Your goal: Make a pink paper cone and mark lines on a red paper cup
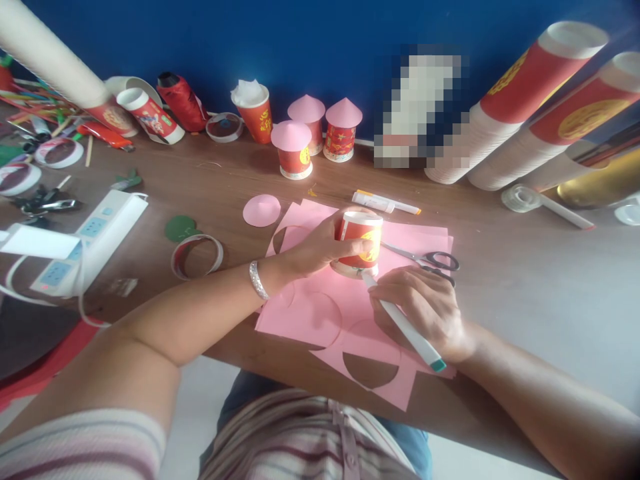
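My left hand (325, 243) is wrapped round a red and white paper cup (355, 230) with a yellow emblem, its white rim ring at the bottom. In my right hand (420, 310) is a white marker pen (407, 333) with a green end, its tip touching the lower edge of the cup. Beneath both hands lie pink paper sheets (300, 320) with round cut-outs and drawn circles. Scissors (425, 259) with black handles rest on the sheets, just beyond my right hand. A loose pink paper cone (261, 211) lies to the left of the sheets.
Red cups with pink cone tops (293, 150) stand at the back. Cup stacks (525, 100) lean at the right. Another marker (385, 201) lies behind the sheets. Tape rolls (197, 257), a power strip (90, 240) and a tape dispenser roll (521, 199) are around the table.
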{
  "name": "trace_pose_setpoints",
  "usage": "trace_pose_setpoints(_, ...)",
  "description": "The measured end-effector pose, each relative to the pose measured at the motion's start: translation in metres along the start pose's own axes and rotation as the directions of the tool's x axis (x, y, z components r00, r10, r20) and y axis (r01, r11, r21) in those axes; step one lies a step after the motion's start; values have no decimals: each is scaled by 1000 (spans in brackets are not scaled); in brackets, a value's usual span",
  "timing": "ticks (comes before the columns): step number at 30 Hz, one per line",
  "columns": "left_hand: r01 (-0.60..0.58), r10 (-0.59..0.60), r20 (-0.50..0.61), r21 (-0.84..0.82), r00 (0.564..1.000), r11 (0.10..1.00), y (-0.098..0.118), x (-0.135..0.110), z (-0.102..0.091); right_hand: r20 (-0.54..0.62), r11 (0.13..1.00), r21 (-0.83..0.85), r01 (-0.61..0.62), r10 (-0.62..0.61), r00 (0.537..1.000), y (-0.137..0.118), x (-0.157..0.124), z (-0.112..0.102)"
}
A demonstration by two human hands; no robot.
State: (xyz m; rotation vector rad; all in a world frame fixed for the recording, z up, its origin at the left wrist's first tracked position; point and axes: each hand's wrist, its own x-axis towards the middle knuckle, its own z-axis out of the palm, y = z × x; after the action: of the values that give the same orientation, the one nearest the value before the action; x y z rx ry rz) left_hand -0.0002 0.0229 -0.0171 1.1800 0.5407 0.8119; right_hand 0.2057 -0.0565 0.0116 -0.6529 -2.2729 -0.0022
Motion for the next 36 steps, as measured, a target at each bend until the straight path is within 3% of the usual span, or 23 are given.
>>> trace_pose_setpoints(12, -7, 7, -9, 43, 1000, 999, -1, -1, -1, 10, 1000, 11, 6, -6, 1000, 2, -1, 0)
trace_pose_setpoints(18, 3, -2, -25, 47, 1000, 999, 3, -1, 2, -59, 998, 51, 38, -35, 998, 1, -4, 2)
trace_pose_setpoints(29, 14, -27, -57, -210, 998, 978, -2, 0, -2, -16, 993, 99, 62, -61, 998, 0, -4, 2)
trace_pose_setpoints(36, 40, -59, -73, -234, 996, 971, -1, -1, 0, 17, 991, 106, 81, -83, 996, -1, -3, 1)
